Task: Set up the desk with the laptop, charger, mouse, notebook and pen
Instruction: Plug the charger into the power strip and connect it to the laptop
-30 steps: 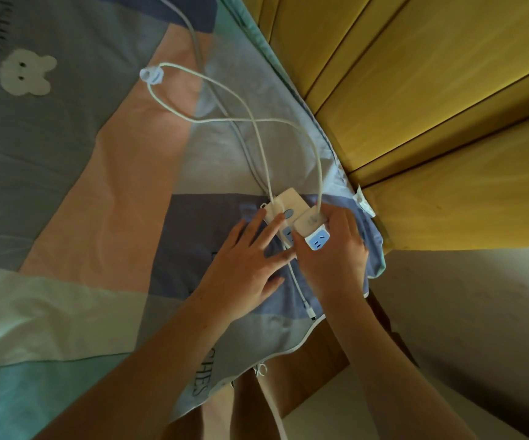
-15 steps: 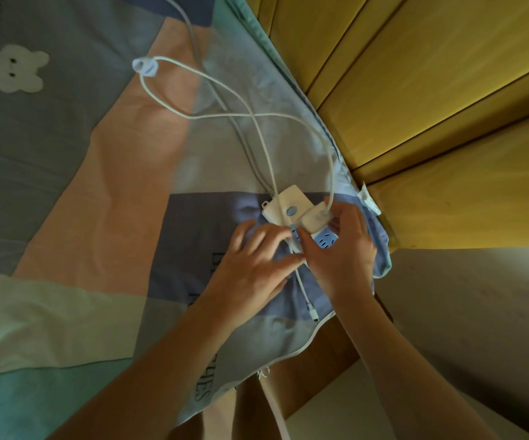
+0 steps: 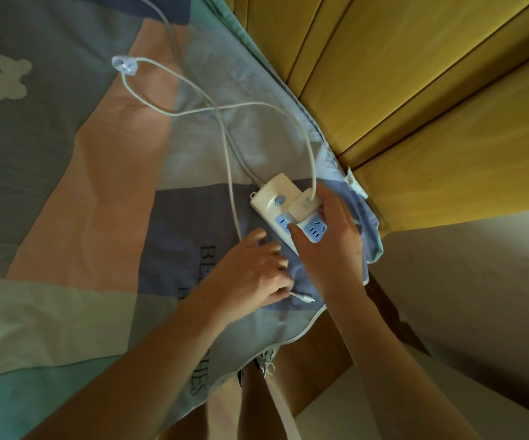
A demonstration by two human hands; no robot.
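Note:
The charger's white plug block (image 3: 304,208) sits on a white power strip (image 3: 271,198) with blue sockets, lying on the bed's patchwork blanket (image 3: 98,192). My right hand (image 3: 330,249) is closed around the block and the strip's near end, thumb on the strip's face. The charger cable (image 3: 310,144) loops up from the block to a clear clip (image 3: 124,65) and runs back down to my left hand (image 3: 253,274). That hand is closed on the cable near its end, and the metal connector tip (image 3: 305,297) pokes out past the fingers. No laptop, mouse, notebook or pen is in view.
The strip's grey cord (image 3: 169,36) runs off the top edge. Yellow wooden panels (image 3: 415,90) rise right beside the bed's edge. A pale wall (image 3: 479,281) fills the right. The blanket hangs over the bed corner near my knees (image 3: 257,392).
My left hand slid down off the power strip and closed on the cable's end. My right hand turned the plug block down onto the strip.

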